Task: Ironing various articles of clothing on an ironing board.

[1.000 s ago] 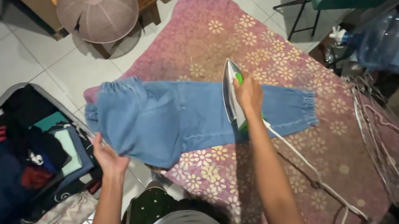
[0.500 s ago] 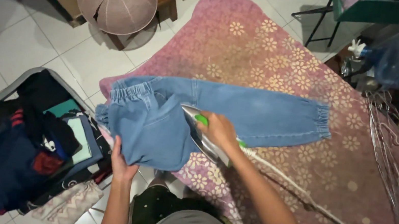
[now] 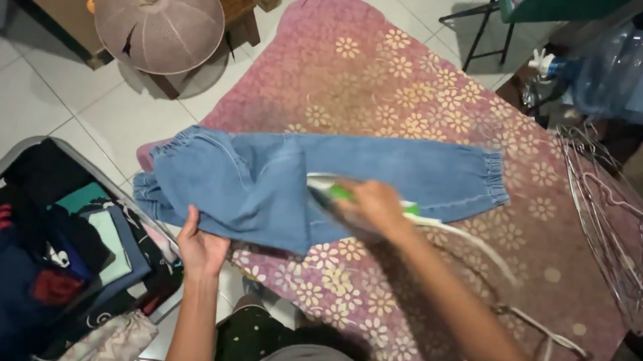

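The right hand (image 3: 375, 204) is wrapped tight around the green handle of an iron (image 3: 336, 196), which is motion-blurred. The iron sits on the near edge of a pair of blue jeans (image 3: 297, 177), about midway along them, with its narrow tip aimed toward the waistband end on the left. A white cord (image 3: 492, 265) trails from the iron's rear off to the right across the blanket.

The left hand (image 3: 201, 246) grips the near lower edge of the jeans' seat, fingers curled onto the denim.

The jeans lie flat with their long axis running left to right: the elastic waistband points left, and the gathered cuffs point right and slightly away. They rest on a pink blanket with cream flowers (image 3: 434, 79), spread over the tiled floor.

To the left, an open case of folded clothes (image 3: 24, 241) sits on the floor. Wire hangers (image 3: 622, 220) lie at the blanket's right edge.
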